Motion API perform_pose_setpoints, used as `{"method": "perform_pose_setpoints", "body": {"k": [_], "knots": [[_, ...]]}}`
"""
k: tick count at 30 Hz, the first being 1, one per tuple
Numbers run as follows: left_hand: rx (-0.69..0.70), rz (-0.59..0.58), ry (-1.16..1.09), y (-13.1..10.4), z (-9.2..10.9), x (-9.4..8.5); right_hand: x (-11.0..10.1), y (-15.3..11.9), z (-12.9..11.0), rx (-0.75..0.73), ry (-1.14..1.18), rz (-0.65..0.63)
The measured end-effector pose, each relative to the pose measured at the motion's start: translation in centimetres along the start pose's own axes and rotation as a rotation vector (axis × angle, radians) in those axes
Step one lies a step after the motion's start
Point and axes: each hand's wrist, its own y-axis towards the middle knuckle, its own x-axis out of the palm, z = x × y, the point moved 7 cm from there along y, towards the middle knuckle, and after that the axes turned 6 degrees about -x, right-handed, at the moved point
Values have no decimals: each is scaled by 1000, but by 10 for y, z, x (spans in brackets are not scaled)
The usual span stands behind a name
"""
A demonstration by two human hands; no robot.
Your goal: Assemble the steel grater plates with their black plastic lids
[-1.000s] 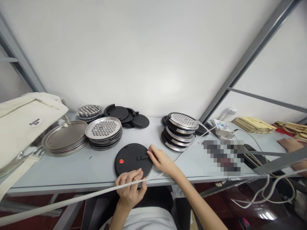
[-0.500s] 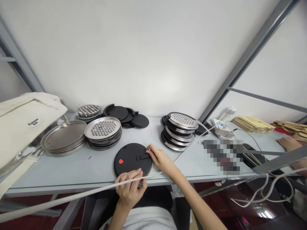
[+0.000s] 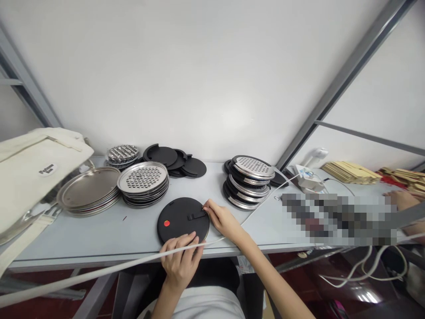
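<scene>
- In the head view, the black disc (image 3: 181, 221) lay flat near the edge of the table (image 3: 129, 235), a red dot and a dark strip (image 3: 197, 215) on its face.
- The left hand (image 3: 181, 264) held its near rim, fingers bent over it; the right hand (image 3: 224, 220) made a narrow pinch at the strip's outer end, though what sat between the fingertips was hidden.
- Whether the strip was fully fastened could not be told.
- Behind, perforated plates (image 3: 142, 177), plain metal plates (image 3: 93, 186) and loose black discs (image 3: 162, 156) lay as separate groups; the right-hand stack (image 3: 254, 166) combined black and metal pieces.
- A pale cable (image 3: 133, 264) crossed in front of the left hand, partly hiding its fingers.
</scene>
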Motion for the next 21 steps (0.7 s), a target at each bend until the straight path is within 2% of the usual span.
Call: {"method": "perform_pose_setpoints", "body": {"k": [7, 21], "knots": [[-102, -79, 9, 7, 1, 6, -2, 1, 3, 25, -32, 25], [-123, -107, 20, 8, 2, 7, -4, 0, 5, 33, -90, 65]]}}
